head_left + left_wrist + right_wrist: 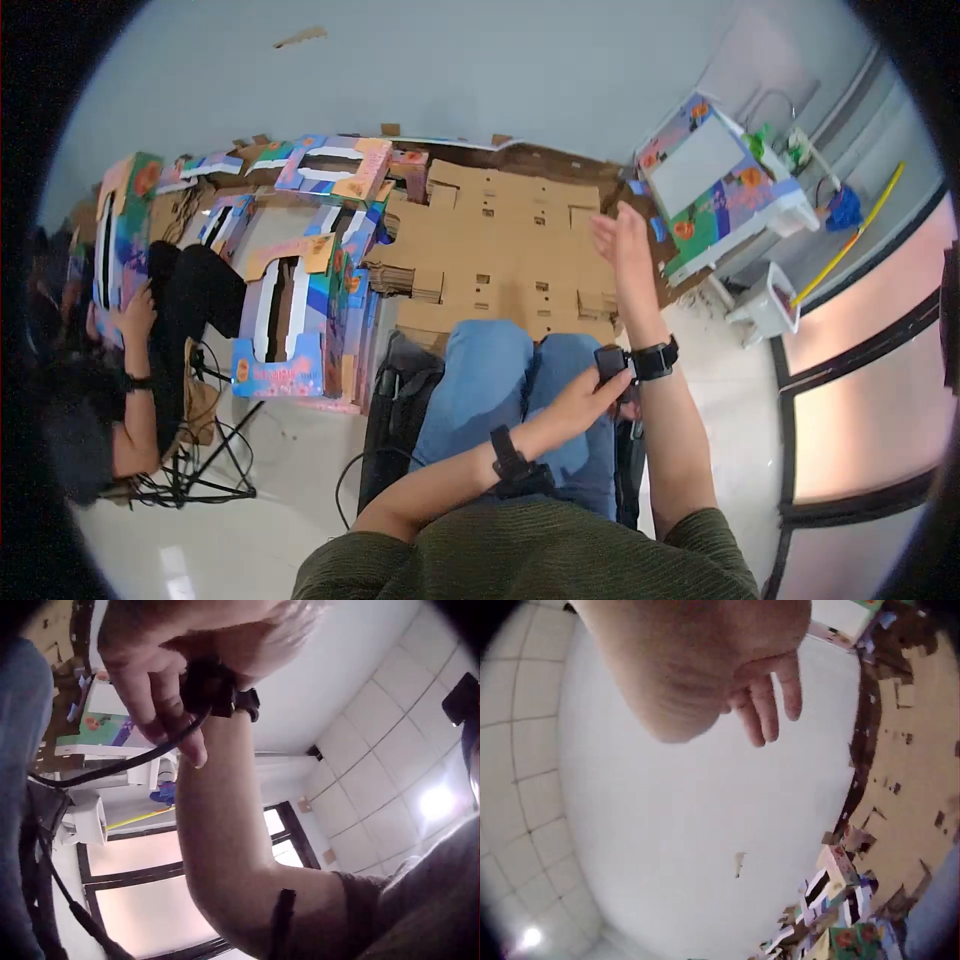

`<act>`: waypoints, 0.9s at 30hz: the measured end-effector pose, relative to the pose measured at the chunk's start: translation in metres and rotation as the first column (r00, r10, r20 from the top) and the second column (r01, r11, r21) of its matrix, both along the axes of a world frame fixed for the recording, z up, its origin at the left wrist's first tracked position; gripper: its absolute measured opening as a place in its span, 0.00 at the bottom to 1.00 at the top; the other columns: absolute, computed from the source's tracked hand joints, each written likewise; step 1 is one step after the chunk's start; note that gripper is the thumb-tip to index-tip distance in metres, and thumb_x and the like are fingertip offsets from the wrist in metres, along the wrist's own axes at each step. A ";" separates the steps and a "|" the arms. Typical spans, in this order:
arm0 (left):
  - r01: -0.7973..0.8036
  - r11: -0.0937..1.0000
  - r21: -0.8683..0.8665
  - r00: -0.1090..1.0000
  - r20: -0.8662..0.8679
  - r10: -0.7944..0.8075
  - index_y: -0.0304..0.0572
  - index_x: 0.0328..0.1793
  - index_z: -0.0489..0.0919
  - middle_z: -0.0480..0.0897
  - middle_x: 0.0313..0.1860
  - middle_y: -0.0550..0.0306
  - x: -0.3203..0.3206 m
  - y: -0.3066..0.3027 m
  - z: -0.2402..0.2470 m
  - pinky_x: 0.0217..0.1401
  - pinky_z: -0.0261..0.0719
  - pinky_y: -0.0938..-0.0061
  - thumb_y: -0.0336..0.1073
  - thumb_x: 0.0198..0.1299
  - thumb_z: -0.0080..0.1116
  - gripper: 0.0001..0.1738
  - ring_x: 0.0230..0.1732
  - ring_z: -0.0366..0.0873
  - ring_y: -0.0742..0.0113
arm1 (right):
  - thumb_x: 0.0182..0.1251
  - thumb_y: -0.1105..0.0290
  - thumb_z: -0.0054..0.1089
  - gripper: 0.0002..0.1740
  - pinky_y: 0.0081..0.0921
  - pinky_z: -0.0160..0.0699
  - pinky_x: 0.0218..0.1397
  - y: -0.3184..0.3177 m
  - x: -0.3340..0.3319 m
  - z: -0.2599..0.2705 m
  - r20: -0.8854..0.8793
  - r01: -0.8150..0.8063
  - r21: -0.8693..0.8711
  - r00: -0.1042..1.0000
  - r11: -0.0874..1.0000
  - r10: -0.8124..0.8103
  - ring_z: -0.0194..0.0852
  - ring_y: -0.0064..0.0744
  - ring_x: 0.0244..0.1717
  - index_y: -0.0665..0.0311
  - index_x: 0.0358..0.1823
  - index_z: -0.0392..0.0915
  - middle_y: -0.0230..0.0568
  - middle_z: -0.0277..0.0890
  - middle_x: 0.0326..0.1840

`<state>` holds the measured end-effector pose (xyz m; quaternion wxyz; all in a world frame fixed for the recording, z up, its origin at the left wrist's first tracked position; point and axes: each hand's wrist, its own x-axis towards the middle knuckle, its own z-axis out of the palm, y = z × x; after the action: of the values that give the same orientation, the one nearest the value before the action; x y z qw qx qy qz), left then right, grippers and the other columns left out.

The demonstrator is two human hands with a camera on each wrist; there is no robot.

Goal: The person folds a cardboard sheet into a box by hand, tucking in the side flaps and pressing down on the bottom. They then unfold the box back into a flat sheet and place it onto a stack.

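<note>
My left hand reaches across my lap to the right wrist. Its thumb and fingers grip a small black wrist camera on the strap there. In the left wrist view those fingers curl around the dark device, and a black cable runs off from it. My right hand is raised beside the flat cardboard, fingers extended and holding nothing. The right wrist view shows the right hand's fingers loosely spread against the pale wall.
Stacked flat cardboard lies ahead of my knees. Colourful printed boxes stand at the left, where another person holds one. A printed carton with a white panel and a white stool are at the right.
</note>
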<state>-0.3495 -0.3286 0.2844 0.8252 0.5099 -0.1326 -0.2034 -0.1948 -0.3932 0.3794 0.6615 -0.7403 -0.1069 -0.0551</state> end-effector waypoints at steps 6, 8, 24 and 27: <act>-0.041 0.982 -0.184 0.988 -0.156 0.012 0.39 0.65 0.74 0.87 0.49 0.53 -0.022 0.047 0.014 0.49 0.84 0.76 0.56 0.80 0.50 0.26 0.44 0.90 0.67 | 0.86 0.55 0.44 0.30 0.37 0.77 0.65 0.055 -0.021 -0.006 0.218 -0.048 -0.703 0.935 0.710 0.279 0.84 0.42 0.59 0.65 0.79 0.57 0.53 0.85 0.56; -0.085 0.984 -0.158 0.989 -0.134 0.064 0.40 0.65 0.74 0.88 0.50 0.51 -0.026 0.063 0.008 0.52 0.86 0.71 0.56 0.81 0.49 0.26 0.47 0.89 0.65 | 0.85 0.54 0.47 0.30 0.39 0.78 0.62 0.086 -0.025 -0.008 0.136 -0.198 -0.673 0.914 0.712 0.382 0.85 0.46 0.57 0.63 0.79 0.58 0.53 0.86 0.54; 0.075 0.997 -0.010 0.962 0.263 -0.070 0.37 0.77 0.68 0.78 0.72 0.50 -0.035 0.172 -0.033 0.75 0.71 0.65 0.43 0.82 0.49 0.25 0.73 0.75 0.61 | 0.78 0.53 0.57 0.35 0.43 0.86 0.49 0.046 -0.073 0.089 0.258 0.087 -0.918 0.872 0.387 0.416 0.88 0.50 0.47 0.55 0.80 0.60 0.44 0.89 0.48; -0.092 0.980 0.176 0.957 0.289 0.038 0.35 0.75 0.70 0.79 0.70 0.50 -0.050 0.198 -0.013 0.75 0.71 0.68 0.39 0.81 0.50 0.22 0.71 0.76 0.62 | 0.78 0.54 0.57 0.34 0.42 0.85 0.51 -0.007 -0.082 0.101 0.293 0.119 -0.896 0.882 0.427 0.369 0.88 0.50 0.48 0.56 0.79 0.60 0.47 0.88 0.48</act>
<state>-0.3991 -0.1304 0.2714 0.7523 0.6132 -0.2130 -0.1125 -0.2766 -0.4002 0.4799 0.1252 -0.9310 -0.3256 -0.1078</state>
